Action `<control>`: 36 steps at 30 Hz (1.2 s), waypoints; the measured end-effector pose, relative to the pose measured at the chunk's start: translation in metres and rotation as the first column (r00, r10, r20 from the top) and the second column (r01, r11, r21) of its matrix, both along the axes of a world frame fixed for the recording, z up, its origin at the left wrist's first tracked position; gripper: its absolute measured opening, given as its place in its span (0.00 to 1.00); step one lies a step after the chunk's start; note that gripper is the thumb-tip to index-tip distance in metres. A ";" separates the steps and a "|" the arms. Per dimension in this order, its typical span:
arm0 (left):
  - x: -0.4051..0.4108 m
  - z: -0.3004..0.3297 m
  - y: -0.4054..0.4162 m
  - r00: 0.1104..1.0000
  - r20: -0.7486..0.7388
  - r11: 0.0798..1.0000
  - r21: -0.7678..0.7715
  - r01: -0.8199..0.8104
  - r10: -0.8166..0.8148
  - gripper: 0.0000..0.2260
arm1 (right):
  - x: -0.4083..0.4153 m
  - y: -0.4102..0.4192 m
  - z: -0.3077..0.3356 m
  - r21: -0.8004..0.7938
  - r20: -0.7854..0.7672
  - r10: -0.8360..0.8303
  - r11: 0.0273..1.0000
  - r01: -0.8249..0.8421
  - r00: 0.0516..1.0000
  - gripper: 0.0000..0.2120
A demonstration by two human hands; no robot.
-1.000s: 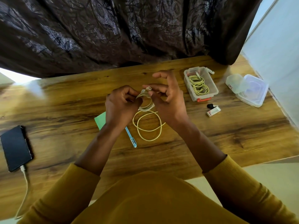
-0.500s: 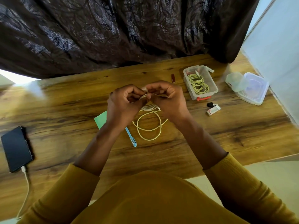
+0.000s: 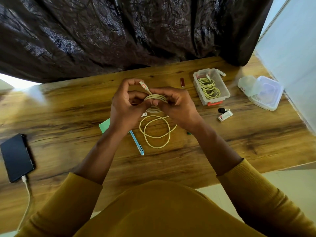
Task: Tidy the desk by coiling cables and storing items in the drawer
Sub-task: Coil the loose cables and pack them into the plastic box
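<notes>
Cable (image 3: 154, 98): pale yellow, partly wound, held above mid-desk (image 3: 68, 106). Left hand (image 3: 124, 106) and right hand (image 3: 176, 106) both curl round the small coil, presumably keeping turns together; slack loops lie just nearer. Change from half a second earlier: plug end now sticks up at left fingertips, coil exposed.

I see a wooden desk (image 3: 68, 106) with strong dark grain, a dark patterned curtain (image 3: 119, 31) hanging behind it, a pale wall (image 3: 294, 57) at right, and daylight (image 3: 15, 82) at left.
</notes>
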State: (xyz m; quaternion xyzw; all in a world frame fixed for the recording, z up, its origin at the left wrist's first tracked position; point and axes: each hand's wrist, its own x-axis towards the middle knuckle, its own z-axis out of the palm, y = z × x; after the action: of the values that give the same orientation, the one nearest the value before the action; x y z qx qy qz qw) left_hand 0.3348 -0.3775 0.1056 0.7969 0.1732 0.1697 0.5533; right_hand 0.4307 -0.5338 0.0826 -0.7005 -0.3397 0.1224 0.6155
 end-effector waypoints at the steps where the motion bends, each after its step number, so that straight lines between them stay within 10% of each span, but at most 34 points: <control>1: 0.001 0.000 0.001 1.000 0.005 1.000 -0.013 0.026 -0.026 0.28 | 0.000 0.000 0.000 -0.003 -0.006 -0.001 1.000 0.001 1.000 0.17; 17: 0.005 -0.007 0.006 0.976 0.035 0.927 -0.309 0.213 -0.213 0.13 | -0.001 0.005 0.002 -0.065 -0.267 0.076 0.993 -0.096 0.961 0.10; 28: 0.004 -0.005 0.009 0.968 0.059 0.872 -0.423 0.247 -0.245 0.10 | 0.004 -0.006 0.015 0.290 -0.736 0.325 0.944 -0.158 0.594 0.11; 36: 0.003 -0.005 0.009 0.974 0.052 0.892 -0.393 0.224 -0.222 0.07 | 0.008 -0.011 0.012 0.222 -0.729 0.198 0.974 -0.046 0.655 0.11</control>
State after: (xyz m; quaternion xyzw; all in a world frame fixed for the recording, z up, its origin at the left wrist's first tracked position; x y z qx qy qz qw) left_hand 0.3376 -0.3682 0.1004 0.6823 0.1098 0.0690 0.7195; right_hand 0.4386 -0.5445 0.0947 -0.5040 -0.1135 0.4079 0.7528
